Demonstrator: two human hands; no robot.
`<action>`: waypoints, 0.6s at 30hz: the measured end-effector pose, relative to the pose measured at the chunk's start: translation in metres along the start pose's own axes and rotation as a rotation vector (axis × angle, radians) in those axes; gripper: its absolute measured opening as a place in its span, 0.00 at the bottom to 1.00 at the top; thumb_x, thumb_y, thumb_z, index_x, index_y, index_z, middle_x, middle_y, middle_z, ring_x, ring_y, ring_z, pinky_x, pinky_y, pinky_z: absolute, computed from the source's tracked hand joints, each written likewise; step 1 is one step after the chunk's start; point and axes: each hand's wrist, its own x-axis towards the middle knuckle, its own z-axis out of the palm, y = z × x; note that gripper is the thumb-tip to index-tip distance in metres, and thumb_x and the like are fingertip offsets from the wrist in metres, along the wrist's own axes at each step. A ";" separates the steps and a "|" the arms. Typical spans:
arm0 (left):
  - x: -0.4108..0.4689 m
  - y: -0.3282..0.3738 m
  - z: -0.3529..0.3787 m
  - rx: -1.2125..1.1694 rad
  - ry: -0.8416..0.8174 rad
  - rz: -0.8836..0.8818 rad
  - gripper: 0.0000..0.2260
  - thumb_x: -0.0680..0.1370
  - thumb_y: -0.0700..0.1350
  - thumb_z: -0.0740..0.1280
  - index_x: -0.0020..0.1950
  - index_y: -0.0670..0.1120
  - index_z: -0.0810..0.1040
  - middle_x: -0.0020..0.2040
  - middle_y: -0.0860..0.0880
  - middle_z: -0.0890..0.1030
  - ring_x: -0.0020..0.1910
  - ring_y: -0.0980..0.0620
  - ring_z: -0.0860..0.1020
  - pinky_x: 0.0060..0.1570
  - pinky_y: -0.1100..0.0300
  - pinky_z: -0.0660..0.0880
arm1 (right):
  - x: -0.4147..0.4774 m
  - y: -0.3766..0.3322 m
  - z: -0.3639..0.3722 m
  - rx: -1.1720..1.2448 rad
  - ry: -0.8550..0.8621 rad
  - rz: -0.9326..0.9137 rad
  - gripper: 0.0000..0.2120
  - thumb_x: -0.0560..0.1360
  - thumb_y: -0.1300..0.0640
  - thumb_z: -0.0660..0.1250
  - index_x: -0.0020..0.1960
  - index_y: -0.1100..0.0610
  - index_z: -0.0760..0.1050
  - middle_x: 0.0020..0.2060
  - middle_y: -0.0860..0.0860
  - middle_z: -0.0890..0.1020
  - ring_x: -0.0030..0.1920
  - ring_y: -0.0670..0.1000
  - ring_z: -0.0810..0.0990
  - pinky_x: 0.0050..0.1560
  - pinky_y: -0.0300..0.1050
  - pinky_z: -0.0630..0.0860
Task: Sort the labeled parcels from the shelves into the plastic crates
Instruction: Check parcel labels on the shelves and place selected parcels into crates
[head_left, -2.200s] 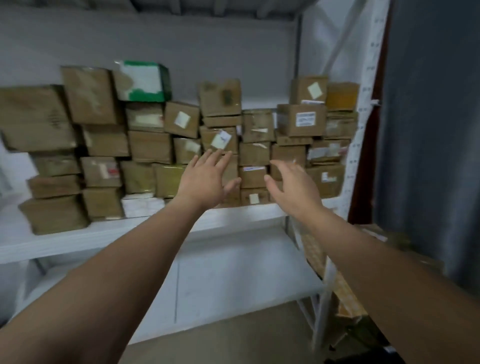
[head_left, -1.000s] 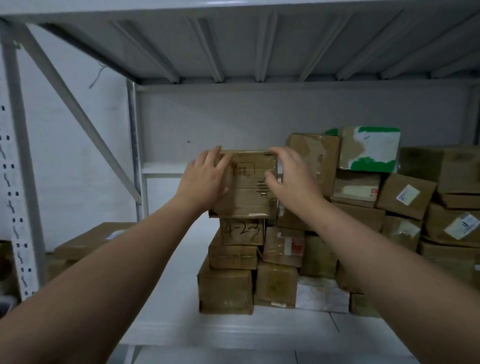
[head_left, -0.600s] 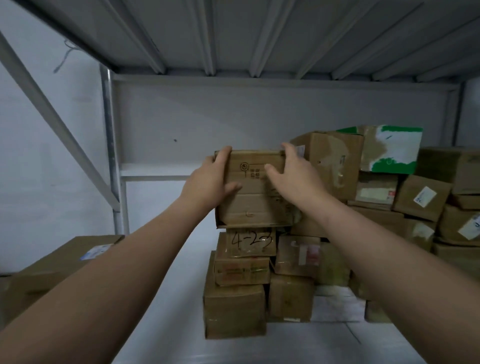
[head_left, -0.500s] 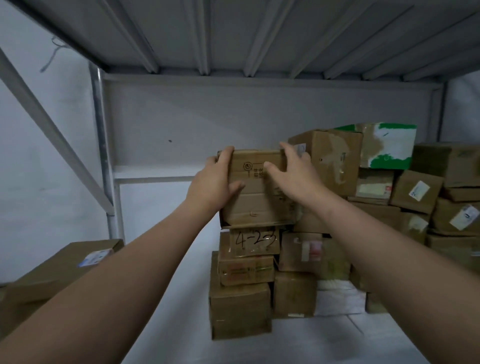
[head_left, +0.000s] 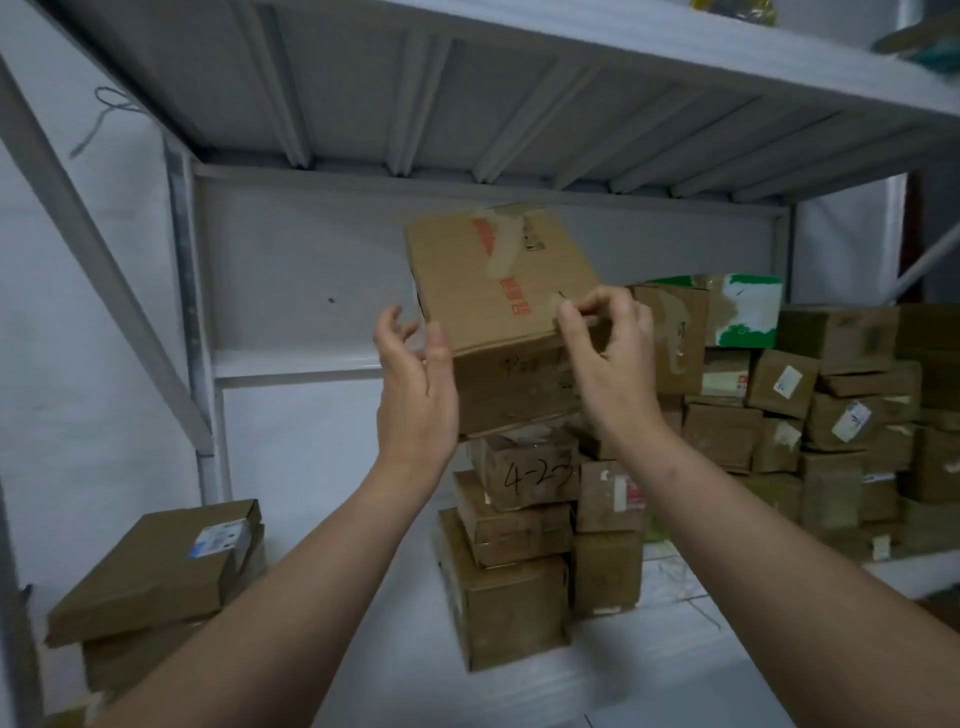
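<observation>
A brown cardboard parcel (head_left: 493, 280) with red print and torn tape is tilted up above the left column of stacked parcels. My left hand (head_left: 415, 384) grips its lower left edge, thumb on the front. My right hand (head_left: 608, 358) pinches its lower right corner with curled fingers. Under the parcel stands a box marked "4-23" (head_left: 530, 470). No plastic crate is in view.
Several taped parcels (head_left: 810, 405) are stacked along the white shelf (head_left: 649, 670) to the right, one with green and white print (head_left: 737, 312). Two flat boxes (head_left: 156, 571) lie at the left. A metal shelf (head_left: 519, 93) hangs close overhead.
The top parcel has been lifted off the stack and tipped toward me, showing its printed face. Both hands moved from its front to its lower edges.
</observation>
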 end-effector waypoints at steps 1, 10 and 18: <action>-0.001 0.002 -0.004 -0.060 -0.002 -0.073 0.32 0.76 0.68 0.44 0.76 0.52 0.52 0.71 0.49 0.66 0.66 0.52 0.70 0.65 0.51 0.68 | -0.005 -0.006 0.001 0.002 0.005 -0.017 0.07 0.78 0.49 0.65 0.48 0.51 0.70 0.53 0.50 0.71 0.49 0.41 0.71 0.49 0.26 0.66; -0.017 -0.002 -0.038 -0.401 -0.119 -0.269 0.18 0.82 0.52 0.57 0.72 0.53 0.63 0.62 0.54 0.77 0.58 0.56 0.78 0.56 0.56 0.78 | -0.035 -0.037 -0.011 0.125 -0.177 0.032 0.34 0.72 0.54 0.72 0.74 0.50 0.61 0.65 0.45 0.69 0.64 0.43 0.69 0.63 0.37 0.70; -0.058 -0.027 -0.053 -0.487 0.053 -0.415 0.14 0.84 0.49 0.52 0.70 0.54 0.61 0.57 0.52 0.77 0.59 0.50 0.77 0.61 0.42 0.73 | -0.078 -0.049 -0.020 0.107 -0.465 -0.031 0.24 0.70 0.41 0.70 0.61 0.32 0.64 0.71 0.38 0.61 0.74 0.46 0.59 0.72 0.60 0.60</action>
